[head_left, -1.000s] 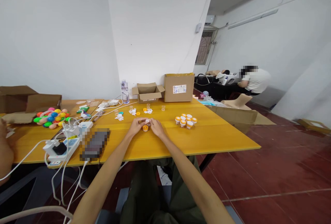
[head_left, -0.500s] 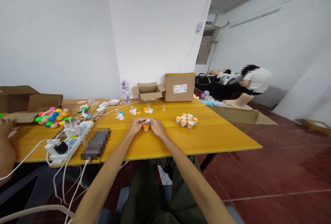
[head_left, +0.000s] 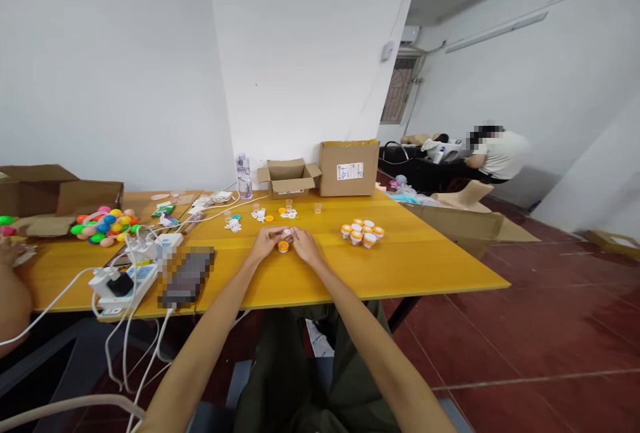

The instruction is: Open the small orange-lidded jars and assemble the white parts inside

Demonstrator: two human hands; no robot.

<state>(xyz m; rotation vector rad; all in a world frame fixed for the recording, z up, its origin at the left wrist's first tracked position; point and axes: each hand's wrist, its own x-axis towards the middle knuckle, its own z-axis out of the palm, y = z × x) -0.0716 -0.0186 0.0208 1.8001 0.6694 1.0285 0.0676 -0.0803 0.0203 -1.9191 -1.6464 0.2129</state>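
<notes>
At the middle of the table (head_left: 240, 280), my left hand (head_left: 264, 244) and my right hand (head_left: 305, 246) meet with bent, closed fingers. Between them is a small clear cup (head_left: 289, 238), its top showing white pieces with dark spots (head_left: 287, 232); fingers hide much of it. Just in front of the hands lies an orange lid (head_left: 283, 246). Beyond them are small piles of white pieces (head_left: 233, 226), a teal ring (head_left: 236, 217), an orange ring (head_left: 269, 218) and a clear empty cup (head_left: 319, 208). Several cups with orange-and-white lids (head_left: 369, 239) stand grouped to the right.
An open carton (head_left: 289, 178) and a closed one (head_left: 349, 170) stand by the wall beside a water bottle (head_left: 244, 176). Leftward are a phone (head_left: 187, 276), power strips (head_left: 135, 280) with cables, colourful balls (head_left: 106, 226) and another person's arm (head_left: 13, 293). Someone sits far right.
Both hands stay together at the same spot, with slight finger movement around the cup. At the far left, the other person's hand has shifted and green and pink balls show beside it.
</notes>
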